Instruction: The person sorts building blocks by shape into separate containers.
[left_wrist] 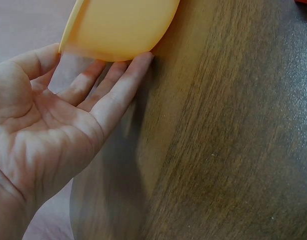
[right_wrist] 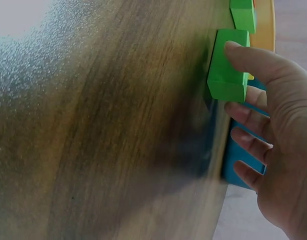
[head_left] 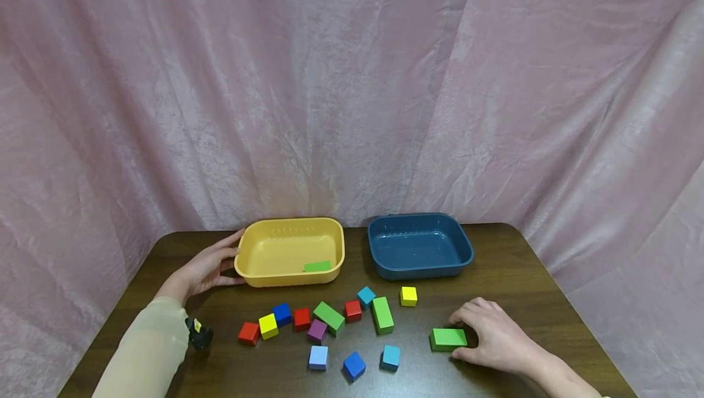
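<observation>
My left hand (head_left: 206,268) rests against the left end of a yellow plastic basin (head_left: 242,263), its fingers extended. In the left wrist view the thumb touches the basin's rim and the fingers lie along its outer wall. A green rectangular block (head_left: 318,266) lies inside this basin. On the right, my right hand (head_left: 493,335) has its thumb and forefinger around the right end of another green rectangular block (head_left: 448,339), which sits on the table. In the right wrist view the thumb (right_wrist: 251,59) overlaps this block; the fingertips are partly hidden behind it.
A blue basin (head_left: 379,268) stands right of the yellow one. Several coloured blocks are spread in front, among them a yellow cube (head_left: 409,296), a purple cube (head_left: 317,331) and a green block (head_left: 382,315). A pink curtain (head_left: 352,92) hangs behind the wooden table (head_left: 528,288).
</observation>
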Motion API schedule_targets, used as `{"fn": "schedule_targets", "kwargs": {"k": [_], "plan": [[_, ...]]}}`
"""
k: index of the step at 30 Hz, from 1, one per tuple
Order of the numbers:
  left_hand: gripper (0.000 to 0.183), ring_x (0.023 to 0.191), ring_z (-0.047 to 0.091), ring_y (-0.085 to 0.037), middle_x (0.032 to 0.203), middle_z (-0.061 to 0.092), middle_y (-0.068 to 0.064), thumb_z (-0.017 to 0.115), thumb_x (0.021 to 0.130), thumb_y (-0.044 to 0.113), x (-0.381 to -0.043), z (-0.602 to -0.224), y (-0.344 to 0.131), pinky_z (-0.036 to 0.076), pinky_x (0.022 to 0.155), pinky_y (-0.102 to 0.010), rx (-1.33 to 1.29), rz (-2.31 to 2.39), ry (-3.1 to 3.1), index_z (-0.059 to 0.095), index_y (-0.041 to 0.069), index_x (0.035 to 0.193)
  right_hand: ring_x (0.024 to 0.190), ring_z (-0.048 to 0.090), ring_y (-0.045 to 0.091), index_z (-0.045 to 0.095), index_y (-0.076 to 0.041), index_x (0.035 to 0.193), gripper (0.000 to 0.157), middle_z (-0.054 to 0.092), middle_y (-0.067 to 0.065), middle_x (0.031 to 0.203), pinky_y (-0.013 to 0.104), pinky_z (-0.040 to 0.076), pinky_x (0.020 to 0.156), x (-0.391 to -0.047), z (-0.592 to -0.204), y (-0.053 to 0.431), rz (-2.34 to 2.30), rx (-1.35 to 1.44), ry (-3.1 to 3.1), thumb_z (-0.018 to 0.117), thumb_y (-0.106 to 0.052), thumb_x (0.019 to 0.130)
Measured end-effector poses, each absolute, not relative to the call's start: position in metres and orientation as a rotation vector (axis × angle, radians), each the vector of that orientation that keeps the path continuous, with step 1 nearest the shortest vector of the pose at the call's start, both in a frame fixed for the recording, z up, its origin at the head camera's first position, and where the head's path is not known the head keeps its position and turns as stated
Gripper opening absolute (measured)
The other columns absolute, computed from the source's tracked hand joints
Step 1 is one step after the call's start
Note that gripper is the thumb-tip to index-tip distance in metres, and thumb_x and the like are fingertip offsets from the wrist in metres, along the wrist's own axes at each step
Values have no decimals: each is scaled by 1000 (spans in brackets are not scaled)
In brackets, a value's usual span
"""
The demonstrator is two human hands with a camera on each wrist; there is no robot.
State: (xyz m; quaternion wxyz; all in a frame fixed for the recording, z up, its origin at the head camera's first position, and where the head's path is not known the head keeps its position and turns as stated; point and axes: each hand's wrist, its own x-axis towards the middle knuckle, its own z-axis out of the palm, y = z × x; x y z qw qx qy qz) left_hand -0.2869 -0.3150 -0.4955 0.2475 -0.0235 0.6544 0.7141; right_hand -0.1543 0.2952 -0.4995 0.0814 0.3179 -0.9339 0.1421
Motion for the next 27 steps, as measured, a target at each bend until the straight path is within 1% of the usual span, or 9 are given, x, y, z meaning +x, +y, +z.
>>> {"fn": "schedule_targets", "kwargs": {"k": [8,18,27], "plan": [[59,121,43,-37,146,24,-13,43,99,23,-286,-496,-315,43,85,-57,-69,1951,1782,14,40,147,90,43,0,61,-33,97,44,53,-27,93,37,37,81,-154,-502,294,434,956,-2784,81,-51,61],[58,122,41,-36,146,25,-13,43,99,23,-286,-496,-315,42,86,-57,-81,1954,1785,15,40,147,87,42,-1,58,-36,89,41,51,-29,87,35,36,78,-153,-504,294,443,973,-2726,83,-44,58],[58,121,42,-36,146,25,-14,43,99,22,-285,-495,-314,42,86,-58,-86,1961,1776,15,40,147,88,44,1,60,-35,91,40,52,-28,89,35,36,77,-153,-505,294,429,999,-2701,83,-41,59]]}}
